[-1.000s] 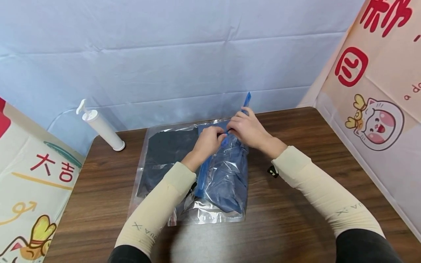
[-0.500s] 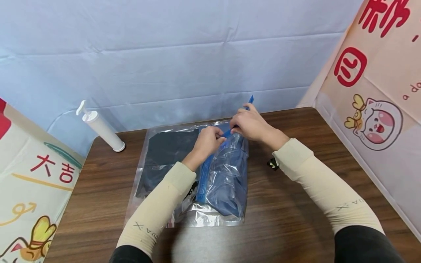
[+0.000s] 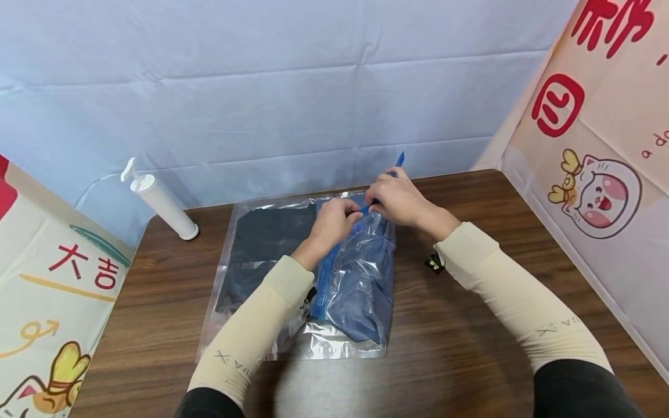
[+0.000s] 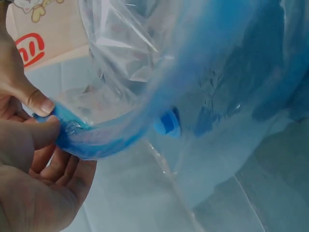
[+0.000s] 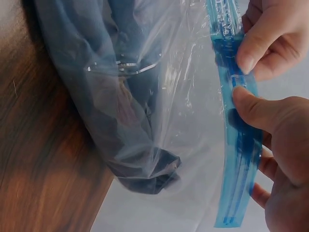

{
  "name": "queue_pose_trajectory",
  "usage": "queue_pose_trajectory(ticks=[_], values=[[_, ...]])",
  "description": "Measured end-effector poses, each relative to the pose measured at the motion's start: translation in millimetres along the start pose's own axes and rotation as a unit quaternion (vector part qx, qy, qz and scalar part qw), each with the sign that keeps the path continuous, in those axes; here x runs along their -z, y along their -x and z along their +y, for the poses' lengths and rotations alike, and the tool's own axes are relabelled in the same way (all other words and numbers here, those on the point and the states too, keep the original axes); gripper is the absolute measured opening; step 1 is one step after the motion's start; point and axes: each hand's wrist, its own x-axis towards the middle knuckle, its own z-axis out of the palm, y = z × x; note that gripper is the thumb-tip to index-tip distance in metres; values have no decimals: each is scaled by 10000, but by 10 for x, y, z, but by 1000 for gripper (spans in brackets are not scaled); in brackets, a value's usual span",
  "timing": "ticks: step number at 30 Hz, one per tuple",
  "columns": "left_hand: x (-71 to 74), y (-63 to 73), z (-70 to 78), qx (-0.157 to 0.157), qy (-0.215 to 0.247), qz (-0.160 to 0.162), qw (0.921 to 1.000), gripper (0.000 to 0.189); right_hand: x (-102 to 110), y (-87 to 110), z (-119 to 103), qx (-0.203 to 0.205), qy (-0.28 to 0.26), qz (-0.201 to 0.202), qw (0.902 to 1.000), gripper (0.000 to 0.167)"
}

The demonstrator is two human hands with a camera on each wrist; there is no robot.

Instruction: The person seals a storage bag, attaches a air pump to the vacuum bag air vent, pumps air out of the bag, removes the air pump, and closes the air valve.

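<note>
Pinching the blue seal (image 5: 234,193) of a clear bag (image 3: 350,346), the left hand (image 3: 331,223) and right hand (image 3: 394,197) sit side by side toward the back edge of the desk (image 3: 481,325). The right wrist view shows more of this grasp than the head view: both thumbs press on the seal, whose free end runs past the right hand. Only the left wrist view plainly shows a blue valve (image 4: 169,123) just beside the seal. Inside the bag lies crumpled blue cloth (image 3: 366,284). Dark cloth (image 3: 272,238) lies under clear plastic (image 3: 222,273) to its left; whether in the same bag, I cannot tell. A white pump (image 3: 167,206) stands near the desk's back left corner.
</note>
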Motion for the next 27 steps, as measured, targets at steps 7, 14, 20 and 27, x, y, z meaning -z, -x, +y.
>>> queue_pose_trajectory(ticks=[7,14,20,27], values=[[-5,-28,20,200,-98,-20,9997,13,-31,-6,-9,-1,65,101,9999,7],[-13,-35,-8,248,-11,33,9997,10,-43,1,-4,-60,-173,53,9998,6],[-18,-51,-4,233,22,57,9997,9,-84,14,-9,-255,-330,245,9988,6],[-21,-45,-21,321,85,100,9994,11,-119,12,-36,-245,-230,314,9989,5]])
